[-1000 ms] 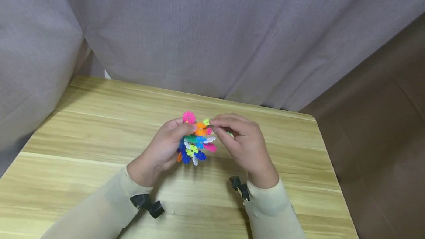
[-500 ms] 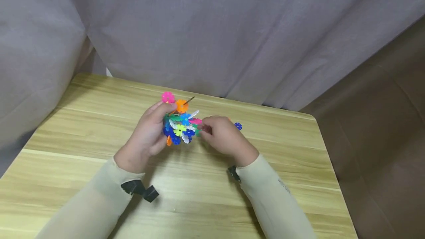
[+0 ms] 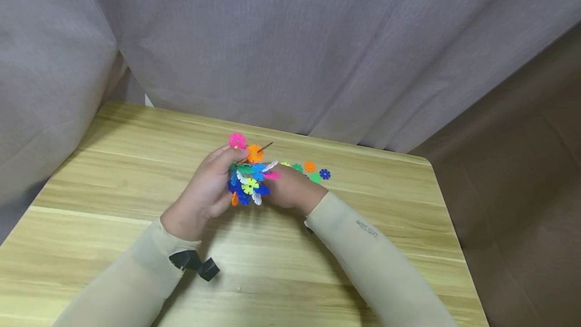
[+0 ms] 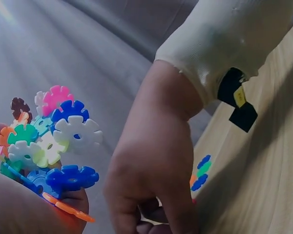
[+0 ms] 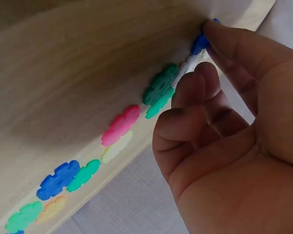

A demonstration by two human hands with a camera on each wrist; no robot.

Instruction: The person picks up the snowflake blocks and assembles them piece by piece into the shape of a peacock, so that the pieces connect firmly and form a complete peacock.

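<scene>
My left hand (image 3: 227, 178) grips a cluster of colourful snowflake discs (image 3: 248, 180) above the wooden table (image 3: 113, 180); a thin brown stick (image 3: 265, 146) pokes out of its top. The left wrist view shows the cluster (image 4: 53, 141) close up, resting on my fingers. My right hand (image 3: 286, 185) is low over the table just right of the cluster, fingers curled. In the right wrist view its index fingertip (image 5: 212, 29) touches a blue disc (image 5: 199, 45); the thumb is hidden, so a pinch cannot be told. Several loose discs (image 3: 310, 169) lie beyond that hand.
A grey curtain (image 3: 290, 39) hangs behind and left of the table. The table's right edge (image 3: 447, 216) drops to a brown surface (image 3: 522, 175). A row of green, pink and blue discs (image 5: 121, 126) lies on the wood. A black strap (image 3: 195, 264) sits on my left wrist.
My right hand left the cluster's top and dropped to the table at the right, uncovering several loose discs. My left hand carried the cluster slightly left and farther away.
</scene>
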